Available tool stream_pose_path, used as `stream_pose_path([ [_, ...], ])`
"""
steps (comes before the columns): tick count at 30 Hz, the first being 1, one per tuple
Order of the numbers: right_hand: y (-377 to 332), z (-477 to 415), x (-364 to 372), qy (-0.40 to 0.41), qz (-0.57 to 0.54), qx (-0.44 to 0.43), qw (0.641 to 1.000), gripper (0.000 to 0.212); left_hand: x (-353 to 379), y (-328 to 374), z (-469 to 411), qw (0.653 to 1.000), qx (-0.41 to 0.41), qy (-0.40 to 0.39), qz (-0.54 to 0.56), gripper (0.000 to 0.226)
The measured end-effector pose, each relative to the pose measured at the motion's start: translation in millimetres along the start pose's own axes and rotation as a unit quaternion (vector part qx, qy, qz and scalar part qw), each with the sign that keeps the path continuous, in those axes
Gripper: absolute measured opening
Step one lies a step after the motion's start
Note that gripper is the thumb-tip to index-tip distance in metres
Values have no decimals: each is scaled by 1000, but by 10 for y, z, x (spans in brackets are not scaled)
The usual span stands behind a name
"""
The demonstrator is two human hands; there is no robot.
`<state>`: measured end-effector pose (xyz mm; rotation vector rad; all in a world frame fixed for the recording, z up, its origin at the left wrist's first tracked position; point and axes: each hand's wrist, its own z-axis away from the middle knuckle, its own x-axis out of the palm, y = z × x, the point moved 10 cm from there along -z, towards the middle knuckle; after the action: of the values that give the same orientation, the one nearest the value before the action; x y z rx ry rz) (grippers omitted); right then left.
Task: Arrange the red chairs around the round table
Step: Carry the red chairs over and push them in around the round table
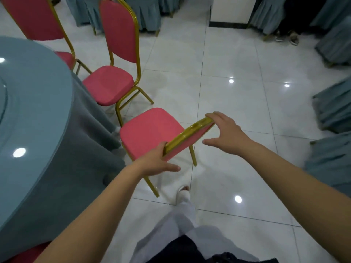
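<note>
Head view first: where is the chair being handled?

— The nearest red chair stands on the white tiled floor, its seat turned toward the round tabletop. The seat's front edge is just beside the hanging blue-grey tablecloth.

— And the hands?

— Both are at the gold top rail of its backrest. The left grip is at the near end of the rail. Its fingers pass behind the rail out of sight, so I cannot tell whether they curl round it. The thumb lies straight underneath, clear of the frame. The right grip is spread wide at the far end, its fingertips resting on the rail and its thumb held well off the backrest. It clasps nothing.

— Other chairs?

— A second red chair sits just beyond, also against the cloth, and a third red chair is farther round, its seat partly under the tabletop's edge. Blue-grey covered chairs line the right side. A foot in a white slipper is behind the nearest chair's legs.
</note>
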<state>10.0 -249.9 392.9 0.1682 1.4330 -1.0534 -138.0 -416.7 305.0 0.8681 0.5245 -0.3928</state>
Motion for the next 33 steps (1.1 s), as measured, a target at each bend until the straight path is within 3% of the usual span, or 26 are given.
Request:
stream_pose_path([
  [3, 160, -320, 107, -56, 24, 12, 998, 73, 45, -61, -281, 998, -11, -56, 19, 66],
  [6, 315, -592, 66, -48, 63, -8, 997, 60, 109, -146, -309, 971, -21, -222, 86, 84],
  [9, 410, -832, 175, -97, 108, -32, 989, 59, 109, -286, -214, 938, -53, -293, 178, 94],
  [13, 280, -1057, 469, -189, 127, -89, 970, 48, 56, -378, -181, 950, -74, -224, 206, 70],
  [17, 189, -1193, 596, -278, 156, -110, 941, 54, 132, -333, -113, 965, -67, -159, 199, 101],
  [21, 250, -1136, 557, -261, 147, -153, 942, 45, 274, -260, 37, 962, -110, -115, 223, 100],
  [27, 366, -993, 503, -272, 158, -271, 910, 25, 807, 113, 279, 945, -167, -34, 279, 88],
  [33, 442, -878, 466, -277, 195, -389, 857, 51, 1506, 556, 477, 913, -198, 48, 353, 93],
])
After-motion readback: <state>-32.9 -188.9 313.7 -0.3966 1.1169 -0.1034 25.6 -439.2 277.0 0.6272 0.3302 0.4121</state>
